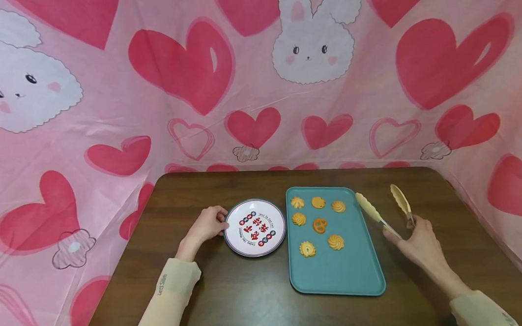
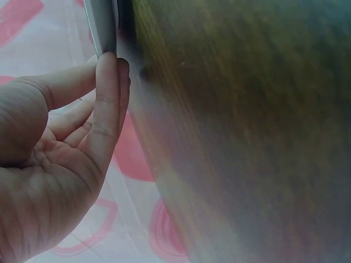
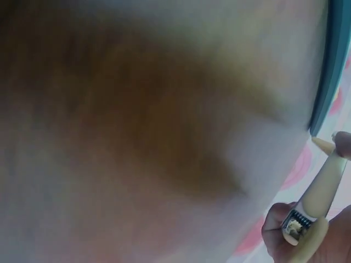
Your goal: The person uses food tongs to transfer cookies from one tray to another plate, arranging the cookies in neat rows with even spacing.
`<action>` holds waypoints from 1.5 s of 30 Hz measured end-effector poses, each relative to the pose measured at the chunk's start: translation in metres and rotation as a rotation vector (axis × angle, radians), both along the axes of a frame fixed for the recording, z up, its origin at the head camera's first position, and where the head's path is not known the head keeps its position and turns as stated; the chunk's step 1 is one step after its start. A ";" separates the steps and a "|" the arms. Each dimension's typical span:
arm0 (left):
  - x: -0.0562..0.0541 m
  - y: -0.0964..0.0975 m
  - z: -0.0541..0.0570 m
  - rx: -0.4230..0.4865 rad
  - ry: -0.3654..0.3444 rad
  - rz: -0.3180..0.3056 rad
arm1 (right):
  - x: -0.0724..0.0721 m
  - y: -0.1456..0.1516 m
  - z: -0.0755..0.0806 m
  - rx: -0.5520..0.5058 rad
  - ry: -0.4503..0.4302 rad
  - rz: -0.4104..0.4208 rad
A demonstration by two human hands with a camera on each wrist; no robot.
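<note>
My left hand (image 1: 207, 225) pinches the left rim of a round white plate (image 1: 279, 237) printed with red characters and a dark edge. In the left wrist view, the thumb and fingertips meet at the edge of the plate (image 2: 102, 26). To the right, my right hand (image 1: 421, 244) holds a pair of tongs (image 1: 369, 208) with cream tips spread apart, pointing away from me. The left tip sits close beside the right edge of a teal tray (image 1: 338, 277). Near the right wrist camera, the tongs (image 3: 323, 189) show between thumb and fingers.
On the tray's upper part lie several cookies, among them a pretzel-shaped one (image 1: 320, 225) and a swirled one (image 1: 336, 242). Plate and tray stand side by side on a brown wooden table (image 1: 237, 302). A pink heart-patterned cloth (image 1: 257, 94) hangs behind and around it.
</note>
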State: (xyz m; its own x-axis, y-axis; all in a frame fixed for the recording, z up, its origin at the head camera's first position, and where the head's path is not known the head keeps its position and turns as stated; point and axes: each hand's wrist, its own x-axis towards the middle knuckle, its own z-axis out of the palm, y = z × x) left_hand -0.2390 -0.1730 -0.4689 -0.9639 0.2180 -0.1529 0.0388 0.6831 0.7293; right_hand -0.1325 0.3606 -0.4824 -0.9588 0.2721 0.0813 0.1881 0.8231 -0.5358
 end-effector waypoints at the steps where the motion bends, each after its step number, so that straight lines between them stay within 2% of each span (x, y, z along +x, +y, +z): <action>1: 0.000 0.000 0.000 -0.002 0.000 0.001 | 0.000 0.001 0.002 0.004 0.002 0.004; 7: 0.002 0.001 0.002 -0.002 -0.009 0.003 | -0.003 0.003 0.012 0.048 0.038 0.039; 13: 0.004 0.002 0.002 -0.001 -0.006 -0.001 | -0.009 0.008 0.022 0.128 0.080 0.142; 24: 0.006 0.002 0.003 0.009 -0.014 0.014 | -0.024 0.015 0.040 0.262 0.018 0.313; 33: 0.007 0.001 0.002 0.010 -0.014 0.014 | -0.040 0.009 0.044 0.399 0.015 0.421; 45: 0.005 0.001 -0.004 0.022 -0.015 0.016 | -0.051 0.001 0.042 0.405 -0.037 0.490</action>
State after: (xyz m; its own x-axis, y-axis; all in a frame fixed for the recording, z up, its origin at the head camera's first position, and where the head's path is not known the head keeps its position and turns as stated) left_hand -0.2339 -0.1721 -0.4729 -0.9650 0.2060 -0.1624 0.0172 0.6674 0.7445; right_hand -0.1832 0.3616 -0.4404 -0.9683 -0.2448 0.0502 -0.2497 0.9543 -0.1644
